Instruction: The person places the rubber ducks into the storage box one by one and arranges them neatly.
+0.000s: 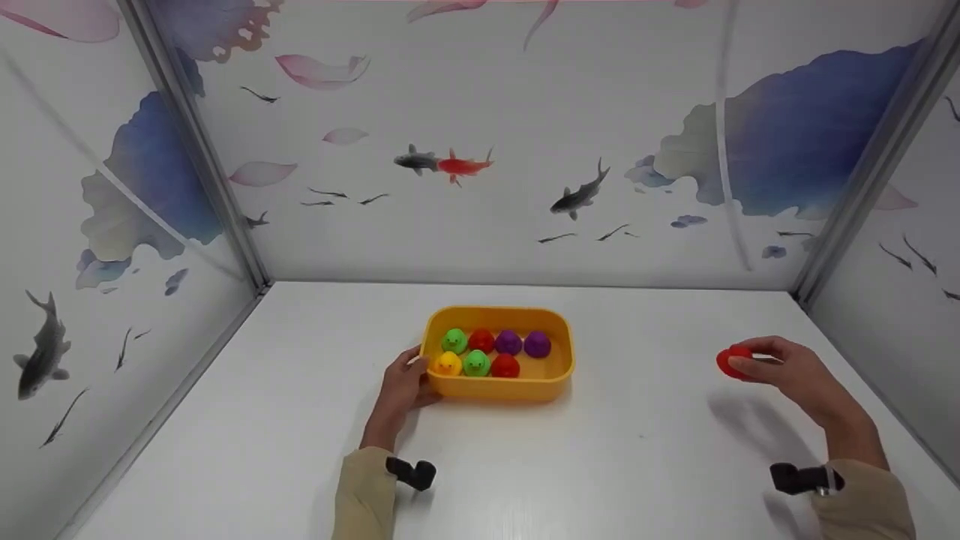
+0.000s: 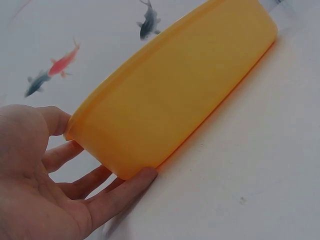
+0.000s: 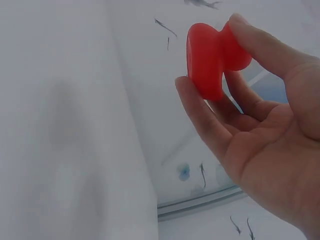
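My left hand (image 1: 403,384) grips the left end of a yellow plastic basin (image 1: 499,388), thumb at the rim and fingers along the side and lower edge. In the left wrist view the basin's wall (image 2: 170,90) fills the middle. Inside the basin sit several small toys: green ducks (image 1: 454,341), a yellow duck (image 1: 448,364), red ones (image 1: 505,366) and purple ones (image 1: 537,344). Out to the right, my right hand (image 1: 795,371) pinches a red toy duck (image 3: 206,60) between thumb and fingers, raised over the table, with its shadow below.
The white table (image 1: 600,457) is enclosed by printed panels at the back (image 1: 510,90), left (image 1: 45,225) and right. Metal posts (image 1: 199,142) stand at the corners. Each wrist wears a black camera (image 1: 411,474) over a beige sleeve (image 1: 364,495).
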Tool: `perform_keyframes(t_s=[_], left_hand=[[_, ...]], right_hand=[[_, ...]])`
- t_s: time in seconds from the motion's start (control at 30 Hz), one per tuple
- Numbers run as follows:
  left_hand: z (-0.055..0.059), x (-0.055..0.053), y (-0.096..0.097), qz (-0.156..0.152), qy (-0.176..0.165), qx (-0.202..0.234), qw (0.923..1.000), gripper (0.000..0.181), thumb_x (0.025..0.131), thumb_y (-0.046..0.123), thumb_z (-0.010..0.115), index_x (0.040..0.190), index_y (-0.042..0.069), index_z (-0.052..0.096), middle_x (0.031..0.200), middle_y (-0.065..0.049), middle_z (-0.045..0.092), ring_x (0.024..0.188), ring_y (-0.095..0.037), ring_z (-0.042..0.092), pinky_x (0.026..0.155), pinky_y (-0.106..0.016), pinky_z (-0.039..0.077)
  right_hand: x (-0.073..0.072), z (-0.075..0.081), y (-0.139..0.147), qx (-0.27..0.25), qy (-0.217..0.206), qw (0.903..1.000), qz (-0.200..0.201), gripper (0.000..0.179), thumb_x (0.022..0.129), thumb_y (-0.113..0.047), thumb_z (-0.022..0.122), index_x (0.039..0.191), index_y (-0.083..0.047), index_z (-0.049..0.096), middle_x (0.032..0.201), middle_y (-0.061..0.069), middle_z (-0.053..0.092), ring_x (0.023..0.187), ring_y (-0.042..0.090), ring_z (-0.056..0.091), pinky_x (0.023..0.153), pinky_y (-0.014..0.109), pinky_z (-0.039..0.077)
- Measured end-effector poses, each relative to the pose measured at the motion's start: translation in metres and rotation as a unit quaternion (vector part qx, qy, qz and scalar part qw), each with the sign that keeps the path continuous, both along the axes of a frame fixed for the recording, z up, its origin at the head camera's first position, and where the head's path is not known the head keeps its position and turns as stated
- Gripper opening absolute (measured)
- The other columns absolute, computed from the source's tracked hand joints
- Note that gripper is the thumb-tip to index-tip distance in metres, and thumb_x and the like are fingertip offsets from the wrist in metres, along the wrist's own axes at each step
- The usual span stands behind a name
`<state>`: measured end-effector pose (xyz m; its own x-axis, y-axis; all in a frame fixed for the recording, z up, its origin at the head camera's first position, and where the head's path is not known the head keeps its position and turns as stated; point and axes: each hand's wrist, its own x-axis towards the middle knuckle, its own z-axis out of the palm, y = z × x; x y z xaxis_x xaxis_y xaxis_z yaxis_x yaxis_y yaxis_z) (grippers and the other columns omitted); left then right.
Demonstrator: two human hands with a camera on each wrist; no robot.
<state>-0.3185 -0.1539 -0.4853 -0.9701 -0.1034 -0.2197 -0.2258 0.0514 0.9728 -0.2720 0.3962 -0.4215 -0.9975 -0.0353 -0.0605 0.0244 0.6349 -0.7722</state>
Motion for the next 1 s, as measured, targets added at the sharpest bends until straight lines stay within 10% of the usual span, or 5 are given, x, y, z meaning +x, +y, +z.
perform_keyframes(t_s=[0.37, 1.0], left_hand=[[-0.002, -0.001, 0.001, 0.000, -0.008, -0.003, 1.0000, 0.049, 0.105, 0.027, 0.047, 0.152, 0.013, 0.042, 0.139, -0.020, 0.057, 0.097, -0.019, 0.070, 0.082, -0.036, 0.063], [0.002, -0.001, 0.000, 0.000, -0.017, 0.003, 0.9999, 0.049, 0.104, 0.029, 0.048, 0.151, 0.016, 0.043, 0.138, -0.017, 0.060, 0.095, -0.018, 0.071, 0.081, -0.034, 0.063]], right_hand=[[-0.005, -0.004, -0.032, -0.042, 0.021, 0.9988, 0.017, 0.071, 0.096, -0.046, 0.063, 0.145, 0.001, 0.041, 0.141, 0.024, 0.050, 0.106, 0.009, 0.066, 0.087, 0.016, 0.054], [-0.016, -0.006, -0.092, -0.109, -0.006, 0.9930, 0.045, 0.065, 0.098, -0.038, 0.062, 0.145, 0.003, 0.041, 0.146, 0.027, 0.045, 0.112, 0.017, 0.064, 0.093, 0.029, 0.059]])
